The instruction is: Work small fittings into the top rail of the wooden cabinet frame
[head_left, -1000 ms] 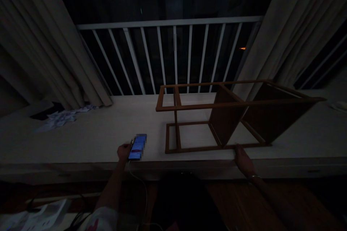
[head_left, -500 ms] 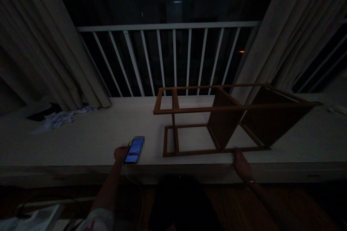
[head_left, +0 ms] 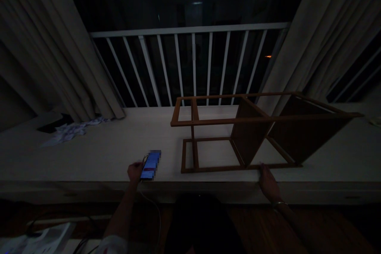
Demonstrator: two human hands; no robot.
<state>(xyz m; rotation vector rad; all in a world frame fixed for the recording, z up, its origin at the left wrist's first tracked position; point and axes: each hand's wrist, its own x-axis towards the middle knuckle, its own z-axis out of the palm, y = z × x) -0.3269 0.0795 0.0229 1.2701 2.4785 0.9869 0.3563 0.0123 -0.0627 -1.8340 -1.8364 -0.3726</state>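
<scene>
A phone (head_left: 151, 165) with a lit blue screen is at the front left of the white sill, partly blurred out, with a pale cable hanging from its lower end. My left hand (head_left: 135, 171) is closed at its left edge; the exact finger placement is dark. To the right, a brown wooden shelf frame (head_left: 220, 122) lies on its side, two dark panels set across it. My right hand (head_left: 268, 181), with a bracelet at the wrist, is closed on its lower front rail, the thumb tip showing above the wood.
The white sill (head_left: 104, 158) runs across under a dark window with a white railing (head_left: 190, 30). Beige curtains (head_left: 71, 55) hang at both sides. Crumpled papers (head_left: 68, 130) lie at the left. Below left on the floor are a white object (head_left: 53, 238) and dark cables.
The whole view has shifted slightly, so everything appears a little farther right. Both hands keep their places at the phone and the frame rail.
</scene>
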